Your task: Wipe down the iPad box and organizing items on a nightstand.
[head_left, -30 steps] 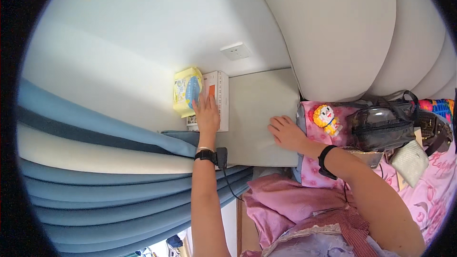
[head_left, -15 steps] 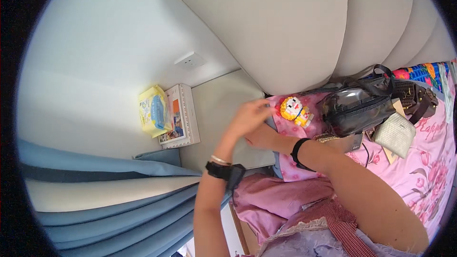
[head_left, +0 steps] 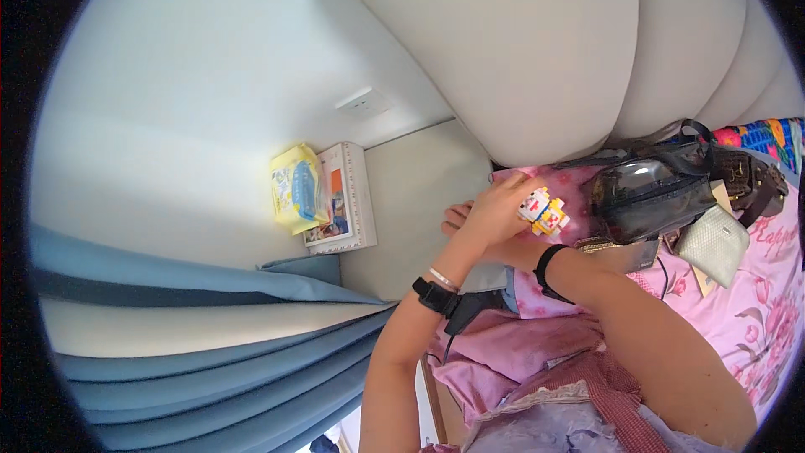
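A small building-block figure (head_left: 547,212) with a white face, yellow parts and a touch of blue is on the pink floral cloth (head_left: 579,189). My left hand (head_left: 499,208) is closed around the head end of this figure, covering most of its yellow mane. Crossed beneath my left wrist, my right hand (head_left: 457,217) reaches over the edge of the pale bedside table (head_left: 411,180). Its fingers look curled, but the left hand and wrist hide much of it.
To the right lie a black see-through bag (head_left: 646,197), a pale gold pouch (head_left: 713,245) and a brown bag (head_left: 746,180). A white box (head_left: 360,201) and a yellow wipes pack (head_left: 298,189) stand at the left. Blue curtains (head_left: 210,369) hang nearby; a padded headboard (head_left: 520,42) rises behind.
My left hand has moved right onto the block figure and closed on its head. The right hand's fingers now show to the left of my left wrist. The whole view has shifted slightly.
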### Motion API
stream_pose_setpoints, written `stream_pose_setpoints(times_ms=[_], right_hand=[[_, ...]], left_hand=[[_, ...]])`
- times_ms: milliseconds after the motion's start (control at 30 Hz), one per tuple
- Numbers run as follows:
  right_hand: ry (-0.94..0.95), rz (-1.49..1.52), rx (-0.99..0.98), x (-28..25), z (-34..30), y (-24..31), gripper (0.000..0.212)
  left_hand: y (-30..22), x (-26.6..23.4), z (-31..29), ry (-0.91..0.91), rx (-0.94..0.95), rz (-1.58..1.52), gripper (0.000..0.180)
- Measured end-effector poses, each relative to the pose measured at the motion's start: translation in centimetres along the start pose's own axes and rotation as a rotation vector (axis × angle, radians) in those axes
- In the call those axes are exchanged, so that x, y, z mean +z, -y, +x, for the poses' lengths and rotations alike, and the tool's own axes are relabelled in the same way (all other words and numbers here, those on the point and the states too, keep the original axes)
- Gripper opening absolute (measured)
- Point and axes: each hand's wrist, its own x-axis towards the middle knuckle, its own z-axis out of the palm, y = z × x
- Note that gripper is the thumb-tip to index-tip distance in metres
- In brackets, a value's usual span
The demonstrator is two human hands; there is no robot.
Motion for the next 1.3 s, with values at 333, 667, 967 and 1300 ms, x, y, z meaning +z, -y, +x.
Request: stream_pose_setpoints(times_ms=[333, 667, 967, 1300], right_hand=[[0.114, -0.352, -0.049, -2.9, 0.0, 2.7, 0.045], [0.108, -0.429, -0.110, -3.3, 0.6, 2.5, 0.051], [0.138, -0.429, -0.098, -3.5, 0.6, 2.9, 0.049], [0.162, -0.413, -0.063, -4.4, 0.8, 3.0, 0.050]], left_hand=[[5.2, -8.3, -7.5, -0.384, -0.248, -0.046, 0.068], [13.6, -13.4, -4.8, -0.321, 0.097, 1.036, 0.039], [19.0, -13.1, -1.7, -0.226, 0.247, 1.239, 0.037], [20.8, -12.5, -1.9, -0.286, 0.149, 1.217, 0.049]])
